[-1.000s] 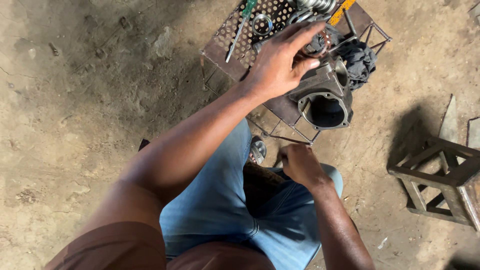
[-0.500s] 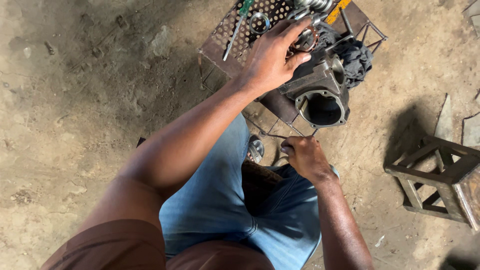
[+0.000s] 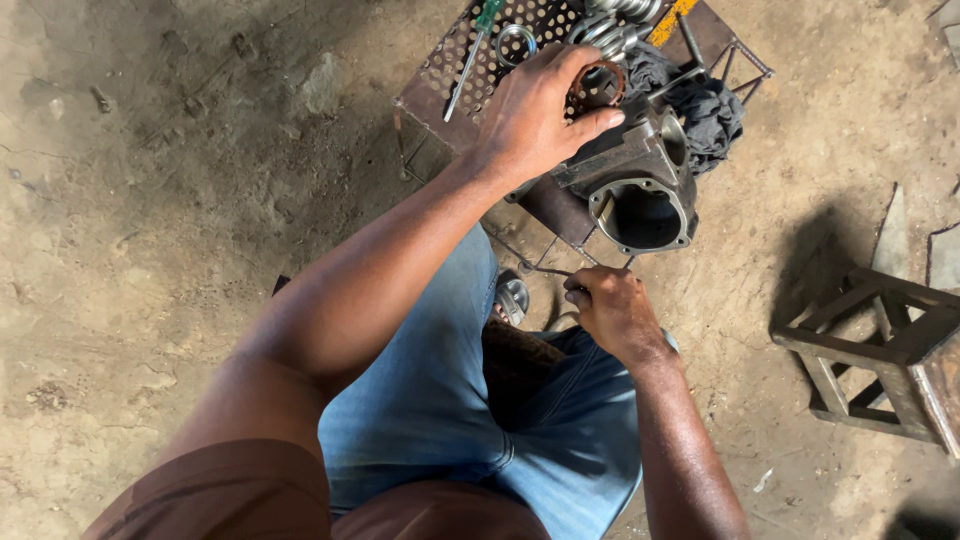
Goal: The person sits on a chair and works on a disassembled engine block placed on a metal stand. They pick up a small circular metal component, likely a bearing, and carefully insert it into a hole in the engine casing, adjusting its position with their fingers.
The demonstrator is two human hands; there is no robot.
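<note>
Left hand (image 3: pixel 535 115) reaches over the perforated metal stand (image 3: pixel 450 75), fingers pinched on a rusty ring (image 3: pixel 598 82) just above the grey engine casing (image 3: pixel 635 185), while the right hand (image 3: pixel 612 310) sits low, curled around a thin metal rod (image 3: pixel 545 268).

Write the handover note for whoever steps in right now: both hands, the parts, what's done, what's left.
Left hand: on top of the grey metal housing, fingertips at a rusty ring.
Right hand: closed near the knee, below the stand; contents unclear.
Housing lies on the perforated metal stand, open bore facing the camera, bore empty.
Green-handled screwdriver, springs, dark rag on the stand.
Ring not seated in the bore.
</note>
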